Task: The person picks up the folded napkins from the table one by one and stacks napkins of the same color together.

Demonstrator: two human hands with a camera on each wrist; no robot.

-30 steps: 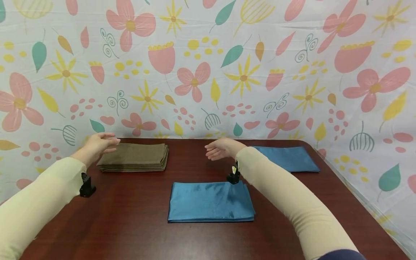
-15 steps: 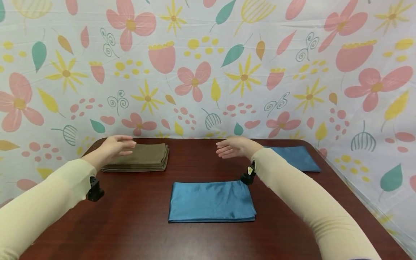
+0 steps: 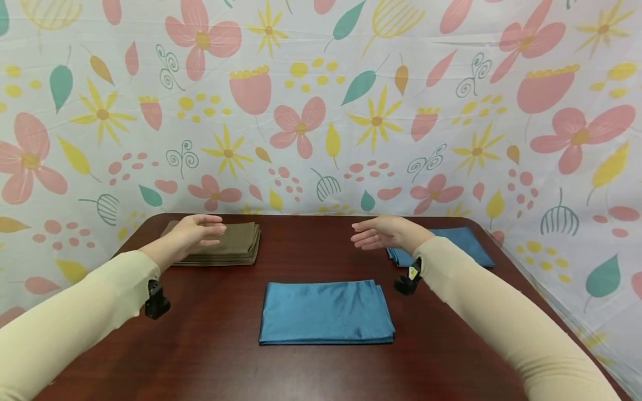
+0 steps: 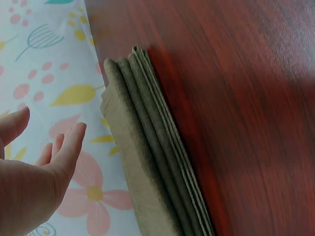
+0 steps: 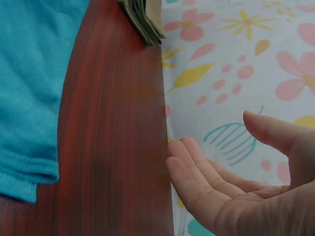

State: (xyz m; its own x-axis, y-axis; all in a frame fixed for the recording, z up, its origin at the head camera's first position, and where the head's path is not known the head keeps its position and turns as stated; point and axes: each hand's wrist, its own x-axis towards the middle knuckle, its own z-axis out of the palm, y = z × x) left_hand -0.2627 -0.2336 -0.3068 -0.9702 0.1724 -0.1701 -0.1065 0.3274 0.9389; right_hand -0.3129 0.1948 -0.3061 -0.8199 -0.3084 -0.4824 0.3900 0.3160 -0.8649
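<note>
My left hand (image 3: 193, 234) hovers over the left part of a folded olive-brown cloth stack (image 3: 233, 242) at the back left, fingers loosely extended and holding nothing. In the left wrist view, the stacked layers (image 4: 157, 132) lie apart from that hand (image 4: 39, 172). My right hand (image 3: 386, 232) is in the air at the back, between the olive stack and a folded blue cloth (image 3: 463, 245) at the back right; its fingers are relaxed and bare. The right forearm hides part of that cloth. Another folded blue cloth (image 3: 326, 312), satiny, lies flat at the front middle.
All the cloths lie on a dark reddish-brown table (image 3: 215, 356) with rounded back corners. A white curtain (image 3: 321, 72) printed with flowers and leaves hangs right behind it and along the right side. Each wrist carries a small black camera (image 3: 157, 301).
Both hands have drifted to the right above the table. The left now covers less of the olive stack's left end, and more of the far blue cloth's left end shows. The cloths stay put.
</note>
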